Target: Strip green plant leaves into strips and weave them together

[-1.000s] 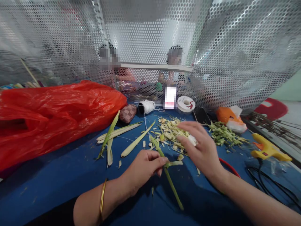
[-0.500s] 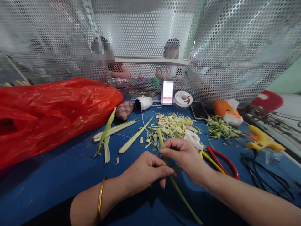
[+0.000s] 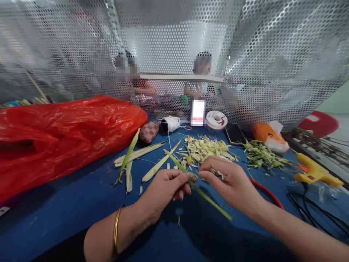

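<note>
My left hand [image 3: 170,187], with a gold bangle at the wrist, is closed in a pinch on a long green leaf strip [image 3: 209,202]. One end of the strip points up and left toward the scraps, and the other slants down and right. My right hand [image 3: 227,182] hovers just right of the strip, fingers curved and thumb and index tips slightly apart, with nothing visible between them. Beyond both hands lies a heap of chopped pale green leaf scraps [image 3: 207,147]. To the left rest a peeled pale leaf [image 3: 155,169] and several longer leaves [image 3: 129,174].
A red plastic bag [image 3: 68,134] fills the left side. Along the back stand a checkered pouch [image 3: 149,131], white thread spool [image 3: 171,123], lit phone [image 3: 198,111], ribbon roll [image 3: 216,119] and dark phone [image 3: 235,134]. Red-handled pliers [image 3: 269,193] and a yellow glue gun [image 3: 316,171] lie right.
My left hand has risen slightly with the strip, which now lies flatter. My right hand has come away from the strip toward the right. The view has shifted a little.
</note>
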The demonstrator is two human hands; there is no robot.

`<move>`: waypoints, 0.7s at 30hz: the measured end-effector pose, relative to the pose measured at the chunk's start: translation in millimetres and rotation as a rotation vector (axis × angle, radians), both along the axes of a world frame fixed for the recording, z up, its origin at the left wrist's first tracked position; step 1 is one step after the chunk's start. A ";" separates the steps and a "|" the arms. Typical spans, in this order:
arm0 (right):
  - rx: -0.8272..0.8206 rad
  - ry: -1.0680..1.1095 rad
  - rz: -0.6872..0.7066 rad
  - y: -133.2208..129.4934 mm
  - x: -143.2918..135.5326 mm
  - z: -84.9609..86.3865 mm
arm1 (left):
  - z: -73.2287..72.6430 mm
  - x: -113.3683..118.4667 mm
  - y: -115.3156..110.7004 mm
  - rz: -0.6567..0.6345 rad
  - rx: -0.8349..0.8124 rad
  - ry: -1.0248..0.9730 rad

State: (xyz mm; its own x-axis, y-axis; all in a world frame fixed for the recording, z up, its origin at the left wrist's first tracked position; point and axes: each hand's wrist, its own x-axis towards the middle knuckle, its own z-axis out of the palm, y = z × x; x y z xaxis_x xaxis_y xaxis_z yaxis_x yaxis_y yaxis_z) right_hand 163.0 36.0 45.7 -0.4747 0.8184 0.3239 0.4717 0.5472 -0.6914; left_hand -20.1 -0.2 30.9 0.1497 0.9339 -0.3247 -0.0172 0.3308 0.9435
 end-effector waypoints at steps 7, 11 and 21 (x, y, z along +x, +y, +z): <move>-0.309 -0.148 0.133 -7.1 -3.5 -4.4 | 2.3 1.0 1.1 0.035 0.006 -0.063; -0.342 -0.103 0.150 -8.8 -5.0 -5.8 | -0.3 3.5 0.6 0.017 0.043 -0.016; -0.276 -0.157 0.170 -15.3 -6.0 -2.6 | -2.5 4.6 2.0 0.080 0.054 0.066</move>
State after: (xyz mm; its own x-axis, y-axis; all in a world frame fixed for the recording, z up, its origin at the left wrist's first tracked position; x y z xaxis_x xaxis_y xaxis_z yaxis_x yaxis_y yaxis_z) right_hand 157.0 20.7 43.2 -0.6380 0.7699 0.0140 0.5025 0.4300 -0.7500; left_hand -15.5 1.8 28.4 0.0537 0.9583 -0.2805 0.0207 0.2798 0.9598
